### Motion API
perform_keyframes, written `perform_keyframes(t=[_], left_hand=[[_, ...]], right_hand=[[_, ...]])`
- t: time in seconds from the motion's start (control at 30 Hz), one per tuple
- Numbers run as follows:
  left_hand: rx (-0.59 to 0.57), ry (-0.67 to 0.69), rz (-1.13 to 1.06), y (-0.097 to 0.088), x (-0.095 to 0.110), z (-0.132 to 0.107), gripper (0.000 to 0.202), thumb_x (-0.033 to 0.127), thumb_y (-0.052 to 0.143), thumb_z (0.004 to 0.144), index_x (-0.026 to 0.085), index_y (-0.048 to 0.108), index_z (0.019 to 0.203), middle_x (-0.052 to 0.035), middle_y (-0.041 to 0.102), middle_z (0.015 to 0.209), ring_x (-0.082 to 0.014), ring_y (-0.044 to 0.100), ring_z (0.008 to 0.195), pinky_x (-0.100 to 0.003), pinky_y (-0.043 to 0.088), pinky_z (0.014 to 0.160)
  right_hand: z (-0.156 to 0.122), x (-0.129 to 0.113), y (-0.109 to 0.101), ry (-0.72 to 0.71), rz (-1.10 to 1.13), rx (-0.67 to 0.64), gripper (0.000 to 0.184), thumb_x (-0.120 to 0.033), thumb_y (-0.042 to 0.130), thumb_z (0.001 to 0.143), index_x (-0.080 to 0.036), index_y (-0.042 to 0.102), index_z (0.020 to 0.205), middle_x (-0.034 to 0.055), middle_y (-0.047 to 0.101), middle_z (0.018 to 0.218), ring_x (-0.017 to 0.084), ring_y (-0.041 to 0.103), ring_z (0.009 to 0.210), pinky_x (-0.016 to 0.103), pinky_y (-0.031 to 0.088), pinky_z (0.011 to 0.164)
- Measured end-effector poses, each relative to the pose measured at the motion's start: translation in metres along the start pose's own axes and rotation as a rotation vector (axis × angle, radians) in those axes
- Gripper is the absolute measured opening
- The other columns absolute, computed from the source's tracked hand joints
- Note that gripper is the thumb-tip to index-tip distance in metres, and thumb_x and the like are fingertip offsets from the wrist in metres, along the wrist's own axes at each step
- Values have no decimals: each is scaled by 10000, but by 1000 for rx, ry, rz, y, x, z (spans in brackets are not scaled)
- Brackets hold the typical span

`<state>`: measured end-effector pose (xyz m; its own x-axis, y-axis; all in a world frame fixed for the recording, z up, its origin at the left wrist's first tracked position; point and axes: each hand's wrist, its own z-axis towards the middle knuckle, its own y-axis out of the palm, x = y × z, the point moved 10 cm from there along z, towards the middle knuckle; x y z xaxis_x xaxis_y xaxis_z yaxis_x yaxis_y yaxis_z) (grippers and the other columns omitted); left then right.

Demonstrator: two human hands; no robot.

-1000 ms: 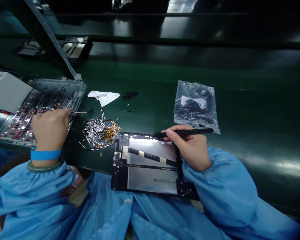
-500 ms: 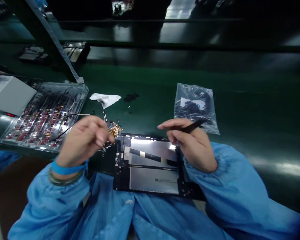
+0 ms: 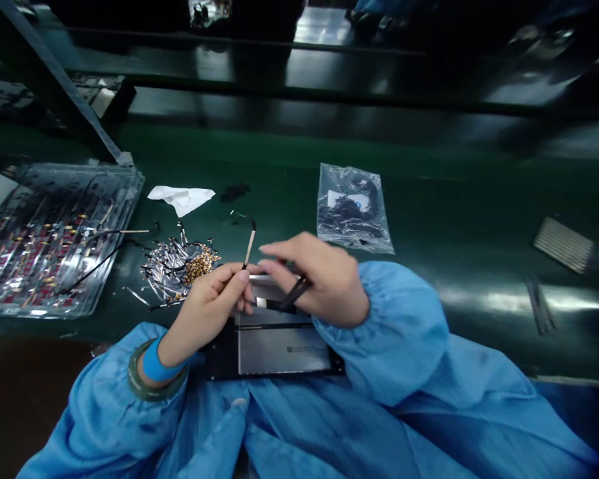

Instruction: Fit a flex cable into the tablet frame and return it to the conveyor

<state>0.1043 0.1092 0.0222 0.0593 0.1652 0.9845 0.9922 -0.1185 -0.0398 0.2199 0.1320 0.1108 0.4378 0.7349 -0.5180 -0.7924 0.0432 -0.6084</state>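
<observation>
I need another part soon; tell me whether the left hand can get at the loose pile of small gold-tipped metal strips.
Probably yes: the pile of gold-tipped strips lies on bare green bench just left of the left hand, nothing between. The hand already pinches a thin flex strip.

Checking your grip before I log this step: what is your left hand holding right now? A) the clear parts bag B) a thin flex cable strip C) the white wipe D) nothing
B: the left hand pinches a thin flex cable strip that sticks up above the panel; the white wipe and clear parts bag lie untouched on the bench.
</observation>
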Motion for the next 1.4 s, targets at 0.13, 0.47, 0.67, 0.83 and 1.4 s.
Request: perform_keyframes(t=[0.13, 0.47, 0.67, 0.83, 1.4], left_hand=[[111, 206, 374, -2, 22, -6, 203, 315, 499, 897, 197, 658, 852, -20, 658, 737, -147, 596, 670, -252, 458, 634], [38, -234, -442, -2, -18, -14, 351, 439, 687, 797, 158, 743, 1000, 22, 521, 536, -96, 506, 450, -209, 432, 417], [116, -210, -544, 3, -18, -12, 324, 422, 831, 669, 181, 770, 876, -8, 661, 646, -97, 617, 540, -194, 547, 551], [153, -139, -306, -2, -24, -13, 364, 487, 759, 739, 173, 763, 923, -58, 729, 797, -163, 693, 715, -286, 594, 736], [456, 259, 249, -28, 18, -27, 131, 304, 637, 869, 222, 737, 889, -27, 717, 919, -157, 667, 876, -280, 546, 809]], right_hand=[[-19, -26, 27, -259, -329, -130, 254, -186, 440, 966, -160, 687, 919, 29, 681, 740, 108, 597, 594, 247, 406, 525], [-18, -11, -5, -104, -172, 50, 140, -116, 525, 886, -181, 627, 816, 22, 692, 737, 107, 632, 666, 205, 463, 602], [-12, 19, 9, 203, 220, -17, 146, -271, 613, 877, -161, 691, 932, 47, 726, 835, 125, 672, 751, 219, 508, 631], [-9, 51, 32, 626, 661, -14, 217, -392, 656, 825, -184, 716, 834, 20, 738, 795, 145, 685, 768, 253, 551, 678], [-13, 51, 25, 628, 544, 105, 237, -405, 648, 822, -184, 690, 745, 19, 721, 715, 79, 521, 494, 221, 437, 478]])
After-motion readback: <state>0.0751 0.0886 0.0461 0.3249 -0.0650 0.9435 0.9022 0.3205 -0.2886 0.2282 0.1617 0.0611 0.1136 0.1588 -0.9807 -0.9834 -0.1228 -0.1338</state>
